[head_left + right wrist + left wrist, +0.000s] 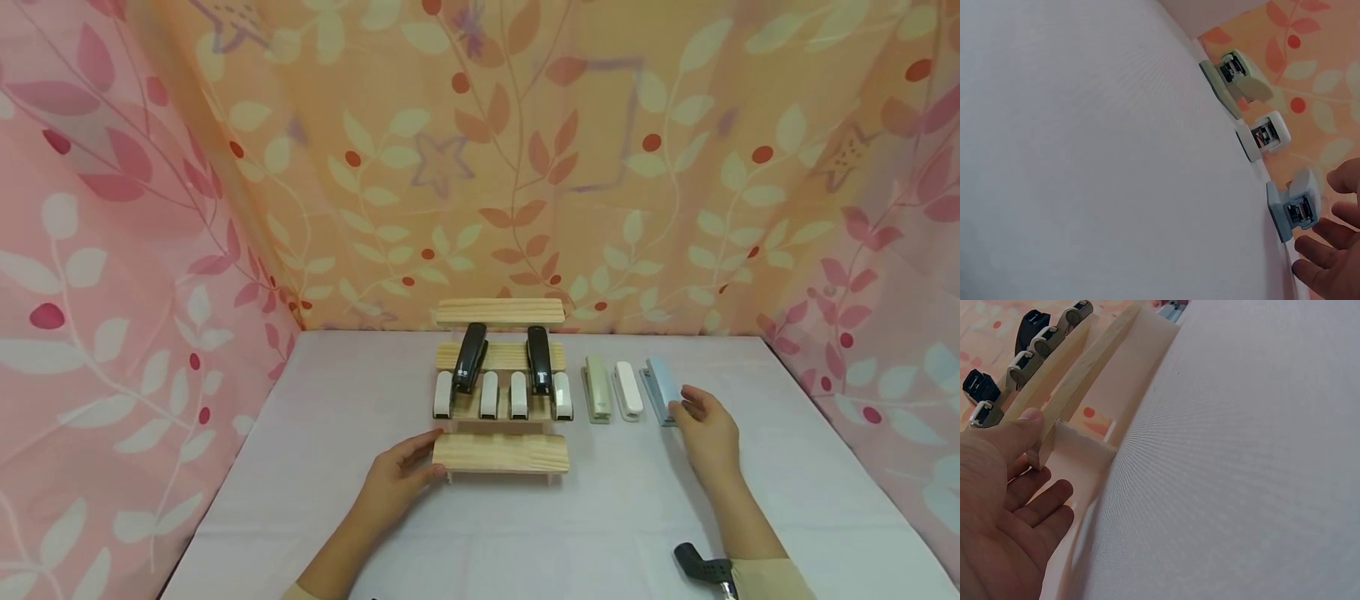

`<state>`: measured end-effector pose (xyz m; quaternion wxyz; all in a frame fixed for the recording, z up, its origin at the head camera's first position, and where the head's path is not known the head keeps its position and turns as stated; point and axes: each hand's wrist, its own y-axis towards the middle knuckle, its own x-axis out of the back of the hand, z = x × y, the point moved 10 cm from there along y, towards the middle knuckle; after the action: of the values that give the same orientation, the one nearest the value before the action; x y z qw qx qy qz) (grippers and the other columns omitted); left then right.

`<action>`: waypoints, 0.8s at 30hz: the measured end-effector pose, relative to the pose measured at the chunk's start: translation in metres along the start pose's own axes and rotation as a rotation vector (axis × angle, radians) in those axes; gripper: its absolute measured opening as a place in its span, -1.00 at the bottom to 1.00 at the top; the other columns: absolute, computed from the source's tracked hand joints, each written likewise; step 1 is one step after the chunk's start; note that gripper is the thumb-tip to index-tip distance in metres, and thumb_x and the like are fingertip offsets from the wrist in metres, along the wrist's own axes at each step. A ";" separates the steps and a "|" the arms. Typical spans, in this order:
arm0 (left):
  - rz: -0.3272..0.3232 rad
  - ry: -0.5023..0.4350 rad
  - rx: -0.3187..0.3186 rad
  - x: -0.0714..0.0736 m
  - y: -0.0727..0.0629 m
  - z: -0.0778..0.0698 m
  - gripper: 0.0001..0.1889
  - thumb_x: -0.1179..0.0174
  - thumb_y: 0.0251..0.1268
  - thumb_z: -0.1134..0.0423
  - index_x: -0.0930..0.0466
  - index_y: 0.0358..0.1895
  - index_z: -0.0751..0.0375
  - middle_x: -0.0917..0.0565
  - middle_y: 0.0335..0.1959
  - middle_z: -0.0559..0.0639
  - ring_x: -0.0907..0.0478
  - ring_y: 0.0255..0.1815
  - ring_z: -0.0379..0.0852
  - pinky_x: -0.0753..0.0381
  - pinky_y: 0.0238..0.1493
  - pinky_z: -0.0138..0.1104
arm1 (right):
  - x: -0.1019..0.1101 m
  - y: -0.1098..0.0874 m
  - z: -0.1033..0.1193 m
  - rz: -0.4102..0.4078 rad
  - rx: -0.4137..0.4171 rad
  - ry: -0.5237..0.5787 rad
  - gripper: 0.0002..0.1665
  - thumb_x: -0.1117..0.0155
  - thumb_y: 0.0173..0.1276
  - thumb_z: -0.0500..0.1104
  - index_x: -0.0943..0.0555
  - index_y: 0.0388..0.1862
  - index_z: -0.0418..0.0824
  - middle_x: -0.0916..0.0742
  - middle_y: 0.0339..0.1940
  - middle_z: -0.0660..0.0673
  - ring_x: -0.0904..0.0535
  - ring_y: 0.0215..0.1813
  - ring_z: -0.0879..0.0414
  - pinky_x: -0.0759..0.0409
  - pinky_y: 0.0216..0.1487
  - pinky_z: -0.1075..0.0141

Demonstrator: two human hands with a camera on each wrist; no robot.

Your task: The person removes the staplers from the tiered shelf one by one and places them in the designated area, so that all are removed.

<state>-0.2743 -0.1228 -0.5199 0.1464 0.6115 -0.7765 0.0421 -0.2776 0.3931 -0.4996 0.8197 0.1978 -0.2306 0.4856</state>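
Observation:
My left hand (393,479) pinches the left end of the lowest board (501,452) of a stepped wooden rack, thumb on top and index finger beneath. The other fingers of that hand (1022,512) are spread below the board. On the right, my right hand (708,433) is beside a light blue stapler (662,392), its fingers loosely bent and the fingertips close to the stapler's right side. A white stapler (628,392) and a pale green stapler (597,389) stand left of the blue one in a row.
Two black staplers (471,358) lean across the rack's middle tiers. Several small white staplers (489,395) line the board below them. The rack's top board (500,312) is bare. A black device (703,565) sits at the right wrist. Patterned curtains (495,167) enclose the white table (360,375).

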 end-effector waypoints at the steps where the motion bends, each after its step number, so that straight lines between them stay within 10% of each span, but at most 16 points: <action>1: 0.005 0.003 -0.001 -0.001 0.000 0.000 -0.40 -0.50 0.15 0.13 -0.60 0.31 0.04 -0.61 0.34 -0.08 -0.54 0.38 -0.04 -0.48 0.42 -0.23 | 0.005 -0.001 0.002 -0.018 -0.002 0.000 -0.35 -0.16 0.58 0.05 -0.41 0.49 -0.26 -0.58 0.40 -0.33 -0.53 0.39 -0.26 -0.56 0.33 -0.11; 8: -0.007 0.039 -0.005 -0.001 0.001 0.002 -0.39 -0.50 0.16 0.07 -0.60 0.32 -0.01 -0.62 0.32 -0.09 -0.56 0.37 -0.08 -0.47 0.44 -0.19 | 0.029 -0.010 0.040 -0.112 0.085 0.044 -0.44 -0.17 0.57 0.02 -0.51 0.42 -0.23 -0.63 0.35 -0.28 -0.54 0.38 -0.19 -0.52 0.39 -0.08; 17: -0.004 0.005 -0.011 0.001 0.000 0.002 -0.40 -0.49 0.18 0.13 -0.59 0.33 0.07 -0.61 0.34 -0.03 -0.54 0.39 -0.04 -0.48 0.42 -0.22 | 0.029 -0.035 0.136 -0.055 0.259 0.225 -0.49 -0.26 0.55 -0.06 -0.55 0.38 -0.22 -0.66 0.30 -0.24 -0.62 0.27 0.12 -0.49 0.14 0.73; 24: -0.004 0.006 -0.013 0.000 0.000 0.002 -0.40 -0.49 0.18 0.13 -0.59 0.33 0.05 -0.61 0.34 -0.03 -0.53 0.39 -0.02 -0.48 0.42 -0.20 | 0.010 -0.061 0.208 0.075 0.407 0.317 -0.48 -0.29 0.54 -0.08 -0.53 0.38 -0.27 -0.65 0.32 -0.21 -0.56 0.35 0.05 -0.51 0.37 0.46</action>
<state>-0.2747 -0.1236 -0.5218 0.1527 0.6121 -0.7750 0.0386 -0.2581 0.2584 -0.3302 0.7703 0.2716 -0.0041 0.5769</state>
